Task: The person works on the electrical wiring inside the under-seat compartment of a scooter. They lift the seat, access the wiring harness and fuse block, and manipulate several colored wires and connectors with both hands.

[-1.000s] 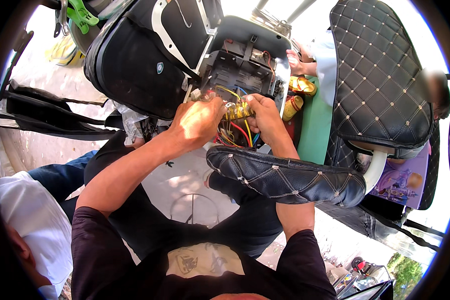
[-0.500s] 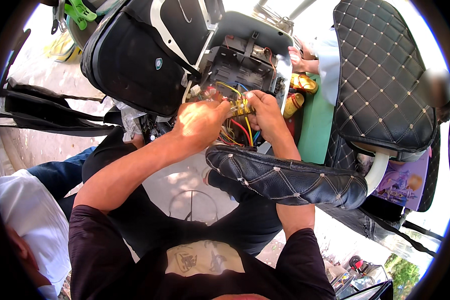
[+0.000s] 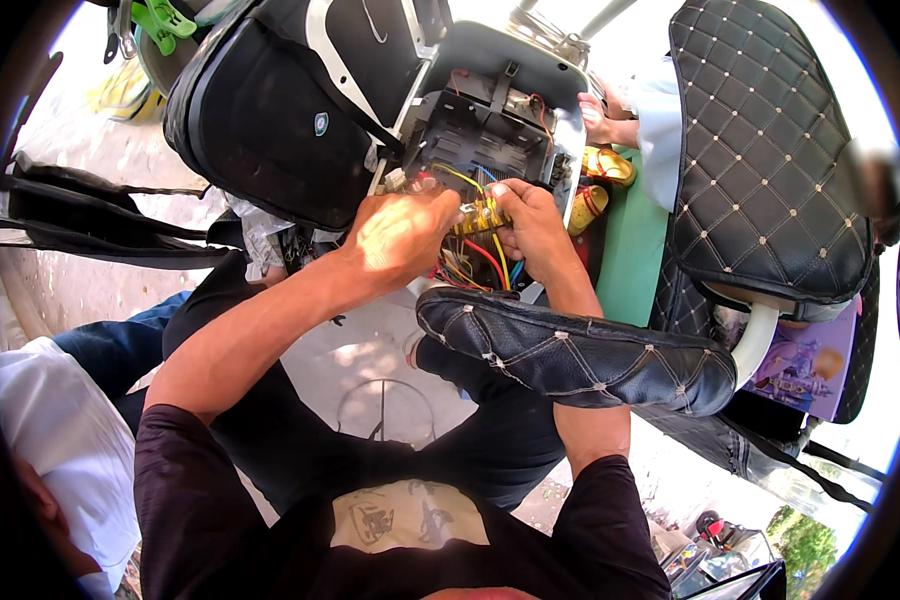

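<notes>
Over the near part of an open grey compartment [image 3: 576,90], my two hands meet at a yellow wiring piece [image 3: 483,214] with shiny metal spots. My right hand [image 3: 535,225] pinches its right end between thumb and fingers. At the other end, my left hand [image 3: 400,238] is closed with its fingertips pressed together; what they hold is hidden. Red wire [image 3: 485,257] and yellow wire [image 3: 503,262] hang below the piece among several other wires. A black slotted tray [image 3: 480,150] lies deeper in the compartment.
A raised black seat [image 3: 260,130] stands to the left. A padded black armrest [image 3: 580,360] crosses close below my right forearm; a quilted backrest [image 3: 770,150] rises to the right. Yellow shoes [image 3: 590,208] and another person's bare limb [image 3: 600,125] are beside the compartment. A person in white [image 3: 65,440] is at lower left.
My left hand has shifted very slightly at the yellow wiring piece. My right hand keeps its pinch there. The whole view has moved a little.
</notes>
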A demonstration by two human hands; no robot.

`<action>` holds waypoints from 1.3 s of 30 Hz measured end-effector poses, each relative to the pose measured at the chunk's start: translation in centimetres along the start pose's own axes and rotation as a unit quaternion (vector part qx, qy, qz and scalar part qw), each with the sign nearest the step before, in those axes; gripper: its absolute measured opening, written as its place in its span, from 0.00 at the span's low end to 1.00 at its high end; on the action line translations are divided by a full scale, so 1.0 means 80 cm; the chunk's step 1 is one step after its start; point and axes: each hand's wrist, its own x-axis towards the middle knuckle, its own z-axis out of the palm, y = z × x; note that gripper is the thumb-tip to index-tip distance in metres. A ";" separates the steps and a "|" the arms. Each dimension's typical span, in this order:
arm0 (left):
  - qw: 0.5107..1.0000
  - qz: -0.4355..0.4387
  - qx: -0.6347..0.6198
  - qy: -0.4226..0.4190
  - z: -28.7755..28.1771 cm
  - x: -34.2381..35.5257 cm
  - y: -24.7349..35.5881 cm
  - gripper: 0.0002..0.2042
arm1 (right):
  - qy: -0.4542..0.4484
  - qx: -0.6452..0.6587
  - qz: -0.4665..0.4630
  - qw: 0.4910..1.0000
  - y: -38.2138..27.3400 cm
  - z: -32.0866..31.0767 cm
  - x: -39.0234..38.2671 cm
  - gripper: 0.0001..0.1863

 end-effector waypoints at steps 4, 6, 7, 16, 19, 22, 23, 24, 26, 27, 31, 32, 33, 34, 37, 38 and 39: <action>0.996 -0.069 -0.008 -0.047 0.000 -0.004 0.012 0.08 | -0.001 -0.004 0.004 1.000 0.000 0.001 -0.001 0.11; 0.994 -0.089 -0.018 -0.066 -0.001 -0.003 0.020 0.09 | 0.000 -0.007 0.005 1.000 -0.002 0.001 -0.001 0.11; 0.992 -0.100 -0.029 -0.074 -0.004 -0.002 0.025 0.09 | -0.002 -0.009 0.004 1.000 -0.002 0.001 -0.001 0.11; 0.986 -0.145 -0.064 -0.052 0.005 -0.006 0.027 0.11 | -0.001 -0.007 -0.005 1.000 -0.002 0.004 -0.003 0.12; 0.992 -0.127 0.002 -0.023 0.013 -0.005 0.030 0.11 | 0.006 -0.015 -0.010 1.000 0.000 0.006 0.000 0.12; 0.999 -0.039 0.021 0.022 0.026 -0.003 0.016 0.10 | 0.015 -0.027 -0.016 0.999 0.003 0.004 0.001 0.11; 0.999 -0.002 0.022 0.038 0.030 -0.002 0.011 0.10 | 0.020 -0.030 -0.017 0.999 0.004 0.002 0.001 0.11; 0.999 -0.001 0.036 0.025 0.035 -0.001 0.009 0.08 | 0.023 -0.040 -0.020 0.999 0.003 0.000 0.001 0.12; 0.998 -0.002 0.067 -0.004 0.033 0.001 0.010 0.06 | 0.027 -0.056 -0.024 0.998 0.000 0.000 -0.001 0.14; 0.997 0.028 0.070 0.024 0.035 0.001 0.007 0.07 | 0.024 -0.055 -0.027 0.998 0.002 0.000 0.000 0.14; 0.989 0.104 0.068 0.079 0.043 0.006 -0.013 0.10 | 0.030 -0.056 -0.038 0.997 0.004 0.001 0.001 0.13; 0.989 0.111 0.065 0.078 0.044 0.006 -0.015 0.10 | 0.034 -0.058 -0.042 0.997 0.004 0.002 0.002 0.13; 0.990 0.108 0.055 0.068 0.043 0.003 -0.018 0.10 | 0.029 -0.060 -0.037 0.997 0.005 0.003 0.002 0.13; 0.991 0.108 0.045 0.060 0.038 0.003 -0.021 0.10 | 0.027 -0.063 -0.035 0.997 0.003 0.002 0.002 0.13; 0.999 0.038 0.033 0.019 0.033 0.007 -0.006 0.10 | 0.039 -0.055 -0.047 0.997 0.002 -0.002 -0.003 0.14; 0.999 -0.003 0.035 -0.001 0.030 0.004 0.003 0.11 | 0.041 -0.047 -0.051 0.997 0.002 0.003 -0.004 0.14; 0.998 -0.064 0.003 -0.020 0.027 0.004 0.009 0.12 | 0.047 -0.021 -0.019 0.998 -0.003 0.006 -0.004 0.14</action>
